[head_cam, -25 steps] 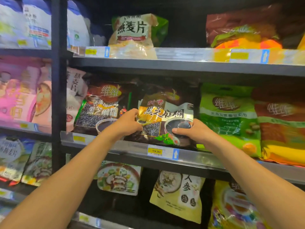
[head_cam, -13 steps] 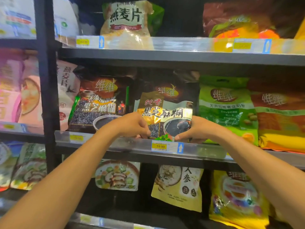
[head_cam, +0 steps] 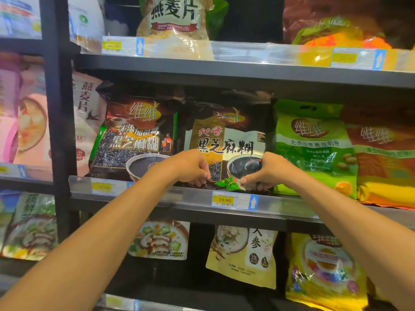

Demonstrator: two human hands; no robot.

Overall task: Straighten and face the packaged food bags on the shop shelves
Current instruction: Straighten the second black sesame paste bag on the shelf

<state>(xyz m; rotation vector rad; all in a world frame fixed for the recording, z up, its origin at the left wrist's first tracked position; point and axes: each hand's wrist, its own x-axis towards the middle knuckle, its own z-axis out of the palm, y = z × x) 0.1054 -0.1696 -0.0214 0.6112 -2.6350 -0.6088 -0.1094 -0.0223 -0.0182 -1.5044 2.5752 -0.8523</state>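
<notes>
A dark black-sesame-paste bag (head_cam: 226,140) stands upright on the middle shelf (head_cam: 193,198), its printed front toward me. My left hand (head_cam: 190,168) grips its lower left corner and my right hand (head_cam: 267,172) grips its lower right corner, both down at the shelf lip. A second dark sesame bag (head_cam: 134,135) stands just left of it, partly overlapped. To the right stand a green soybean-powder bag (head_cam: 312,144) and an orange-red bag (head_cam: 384,158).
The upper shelf (head_cam: 224,63) holds an oat-flake bag (head_cam: 175,16) and a red-orange bag (head_cam: 332,23). Below hang a vegetable-picture bag (head_cam: 161,241), a ginseng bag (head_cam: 244,254) and a yellow bag (head_cam: 323,272). A black upright post (head_cam: 57,108) divides off pink bags (head_cam: 24,122) at left.
Both hands slid down the sesame bag from its middle to its bottom corners, and the bag now stands straighter at the shelf lip. The view moved closer and slightly up.
</notes>
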